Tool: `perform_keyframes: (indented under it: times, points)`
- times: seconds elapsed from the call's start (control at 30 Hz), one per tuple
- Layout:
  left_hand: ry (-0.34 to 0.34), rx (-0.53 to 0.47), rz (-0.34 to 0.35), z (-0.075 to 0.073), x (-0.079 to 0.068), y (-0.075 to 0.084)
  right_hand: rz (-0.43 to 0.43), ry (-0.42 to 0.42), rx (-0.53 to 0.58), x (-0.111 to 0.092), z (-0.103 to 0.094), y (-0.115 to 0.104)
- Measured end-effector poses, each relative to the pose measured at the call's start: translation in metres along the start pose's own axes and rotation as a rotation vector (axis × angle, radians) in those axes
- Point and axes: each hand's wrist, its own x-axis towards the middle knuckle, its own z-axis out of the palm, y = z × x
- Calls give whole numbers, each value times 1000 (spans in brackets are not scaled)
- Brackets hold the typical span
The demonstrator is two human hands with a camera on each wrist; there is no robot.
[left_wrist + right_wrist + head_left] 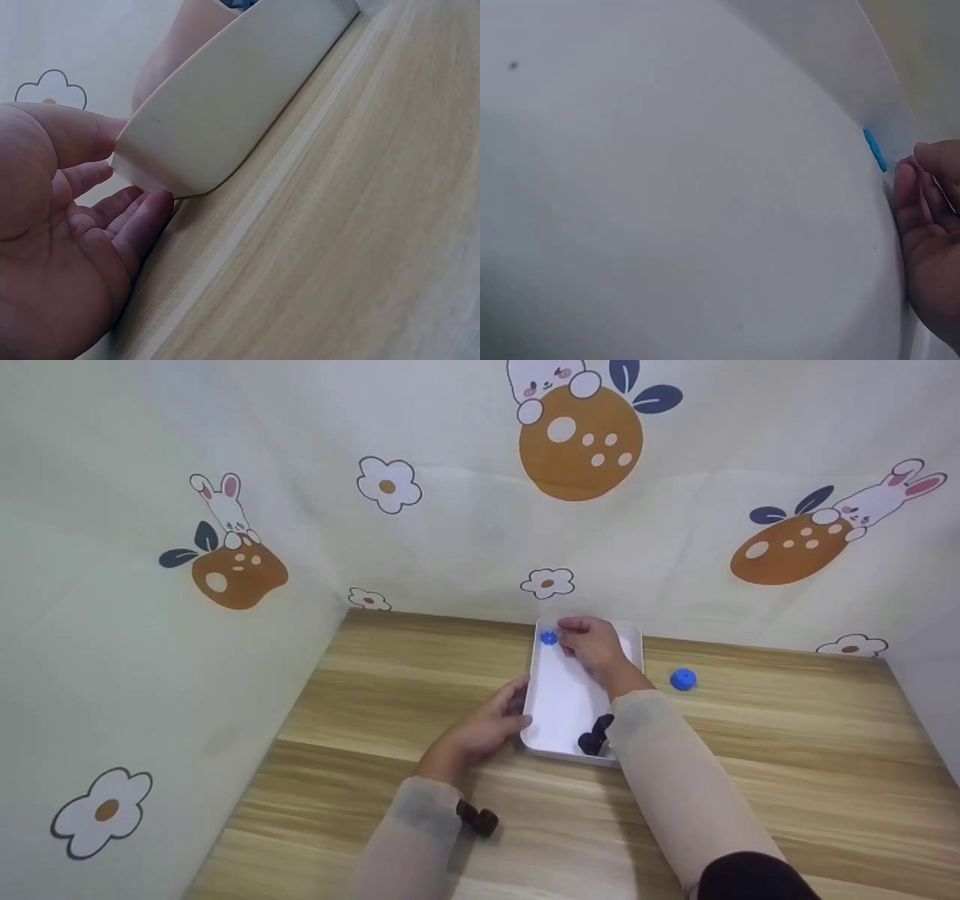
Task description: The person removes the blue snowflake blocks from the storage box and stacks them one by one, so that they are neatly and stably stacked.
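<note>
A shallow white tray (562,697) lies on the wooden tabletop, its long side running away from me. My left hand (487,727) holds it at the left side near the front corner; in the left wrist view the thumb and fingertips press its outer wall (217,97). Flat in the tray's far left corner lies a small blue flower-shaped piece (549,637). Just right of that piece is my right hand (592,645), inside the tray, its fingers loosely bent and nothing visible between them. The right wrist view shows the blue piece (875,150) just beyond the fingertips.
Right of the tray, a short blue stack of flower-shaped pieces (683,679) stands on the wooden table (750,750). A pale cloth with rabbits and flowers (450,540) hangs behind and along the sides. Both wrists carry small black cameras (480,819).
</note>
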Motion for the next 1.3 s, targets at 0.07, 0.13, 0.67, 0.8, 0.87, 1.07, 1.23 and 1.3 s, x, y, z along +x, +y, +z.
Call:
perform_keyframes:
  times: [0.07,0.13,0.67,0.8,0.87,1.07,1.23,1.3]
  points:
    - [1,4,5,0,0,0,-8,-18,-39,0,1,0]
    - [3,10,3,0,0,1,-24,-33,-80,0,2,0]
    - [-23,-24,20,-2,1,-1,-75,-50,-323,0,8,2]
    - [-35,-57,15,0,2,-3,-142,-74,-385,-1,7,3]
    - [-36,-62,13,0,3,-4,-170,-88,-433,-2,6,2]
    - [-40,-57,17,0,3,-3,-205,-110,-509,-3,7,1]
    - [-30,-31,28,-1,1,-2,-197,-88,-504,-1,7,3]
    - [-26,-30,29,-1,0,-1,-200,-79,-477,-1,7,5]
